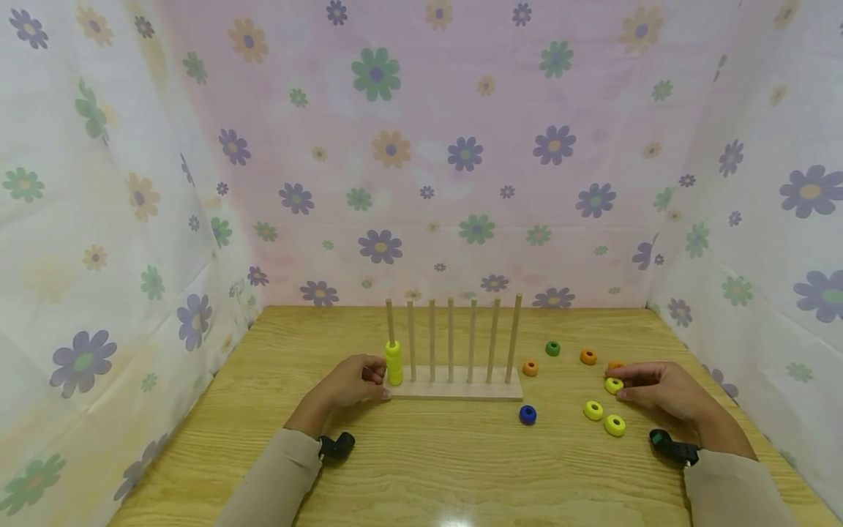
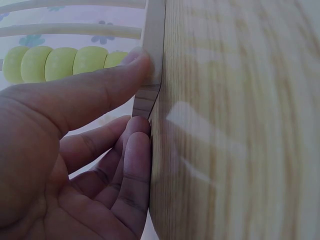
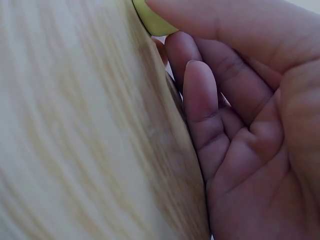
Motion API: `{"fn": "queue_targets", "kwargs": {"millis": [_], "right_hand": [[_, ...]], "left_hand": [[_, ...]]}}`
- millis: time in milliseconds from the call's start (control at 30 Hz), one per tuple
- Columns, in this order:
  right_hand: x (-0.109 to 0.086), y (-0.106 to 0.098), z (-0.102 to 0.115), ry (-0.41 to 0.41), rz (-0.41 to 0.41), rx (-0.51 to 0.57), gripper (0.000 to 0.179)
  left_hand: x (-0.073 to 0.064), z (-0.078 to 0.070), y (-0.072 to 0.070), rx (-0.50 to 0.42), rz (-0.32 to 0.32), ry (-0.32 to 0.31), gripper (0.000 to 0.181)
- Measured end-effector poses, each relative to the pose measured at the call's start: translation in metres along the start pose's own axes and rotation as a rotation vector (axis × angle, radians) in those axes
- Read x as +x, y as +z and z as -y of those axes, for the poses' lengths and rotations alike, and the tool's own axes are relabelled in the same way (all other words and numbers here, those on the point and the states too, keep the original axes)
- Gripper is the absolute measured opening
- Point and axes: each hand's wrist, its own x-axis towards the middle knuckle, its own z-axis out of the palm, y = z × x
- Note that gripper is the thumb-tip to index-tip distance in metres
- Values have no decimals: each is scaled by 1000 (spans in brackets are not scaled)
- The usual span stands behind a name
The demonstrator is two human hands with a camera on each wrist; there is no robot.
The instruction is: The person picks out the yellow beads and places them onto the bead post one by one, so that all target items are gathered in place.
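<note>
A wooden peg rack (image 1: pixel 454 392) with several upright pegs stands on the table. Its leftmost peg carries a stack of several yellow beads (image 1: pixel 394 364), seen lying sideways in the left wrist view. My left hand (image 1: pixel 352 382) grips the left end of the rack's base, thumb on the front and fingers by the end. Over on the right, my right hand (image 1: pixel 661 391) pinches a yellow bead (image 1: pixel 614 386) between thumb and fingers, at the tabletop. In the right wrist view only part of that bead (image 3: pixel 157 22) shows beside the thumb.
Two loose yellow beads (image 1: pixel 593 410) lie in front of the right hand. A blue bead (image 1: pixel 528 415) sits near the rack's right front corner. Behind are a green bead (image 1: pixel 553 348) and orange beads (image 1: pixel 588 356), one partly hidden by the right hand. Flowered cloth (image 1: pixel 421 183) encloses the wooden table (image 1: pixel 454 468).
</note>
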Motion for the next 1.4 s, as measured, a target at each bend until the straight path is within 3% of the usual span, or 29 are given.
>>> {"fn": "queue_targets", "kwargs": {"millis": [100, 400, 733, 1033, 1400], "right_hand": [[1, 1, -1, 5, 15, 17, 52], [2, 0, -2, -62, -5, -99, 47], [-1, -2, 0, -50, -51, -75, 50], [0, -3, -3, 21, -130, -79, 59], [2, -2, -9, 83, -215, 39, 64]], "left_hand": [[0, 0, 0, 4, -1, 0, 52], [0, -1, 0, 11, -6, -10, 53], [-1, -2, -1, 8, 1, -7, 50], [-1, -4, 0, -7, 1, -8, 51], [0, -2, 0, -7, -3, -20, 53]]}}
